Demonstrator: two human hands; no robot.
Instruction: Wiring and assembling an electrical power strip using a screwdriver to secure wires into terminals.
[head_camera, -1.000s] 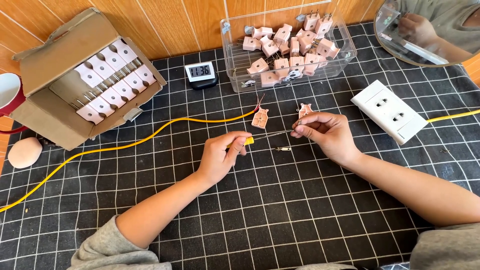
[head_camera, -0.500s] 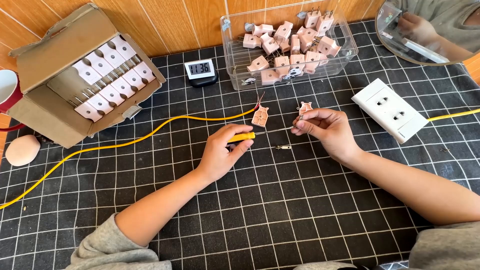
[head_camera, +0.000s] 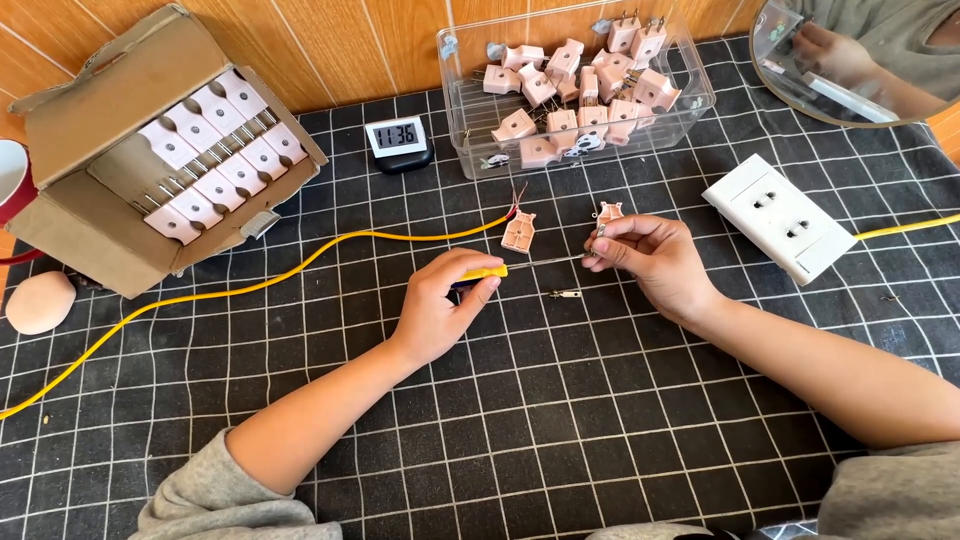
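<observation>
Fingers of left hand (head_camera: 440, 300) pinching one yellow screwdriver (head_camera: 480, 273), right hand (head_camera: 650, 260) one small metal piece (head_camera: 600, 232); two plug halves (head_camera: 520, 232) nearby.

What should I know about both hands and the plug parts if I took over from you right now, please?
Left hand: grips the yellow-handled screwdriver, tip toward the right hand.
Right hand: pinches a small metal part at the tip.
Open plug half lies at the yellow cable end, bare wires showing; second half and a loose prong are nearby.
Done: plug opened.
Left: assembling it on the cable.
</observation>
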